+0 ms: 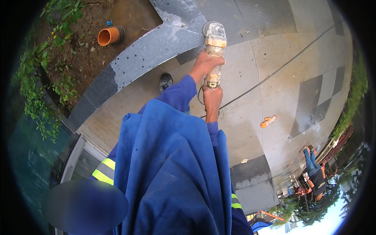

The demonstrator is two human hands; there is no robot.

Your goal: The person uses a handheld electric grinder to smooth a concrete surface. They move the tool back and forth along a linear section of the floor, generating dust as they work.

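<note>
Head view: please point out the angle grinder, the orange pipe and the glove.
Angle grinder [215,43], head view: on the front part of its housing.
Orange pipe [114,35], head view: on its outer wall, behind the open end.
Glove [268,122], head view: on its middle.

A blue cloth [172,168], cropped by the frame's lower edge, hides stretches of the wearer's sleeves [176,94], while a blurred oval [84,206] masks the lower left. At upper center, the grinder [216,42] covers part of its disc [205,29]. A distant person [319,183], lower right, appears too small for detail.
</note>
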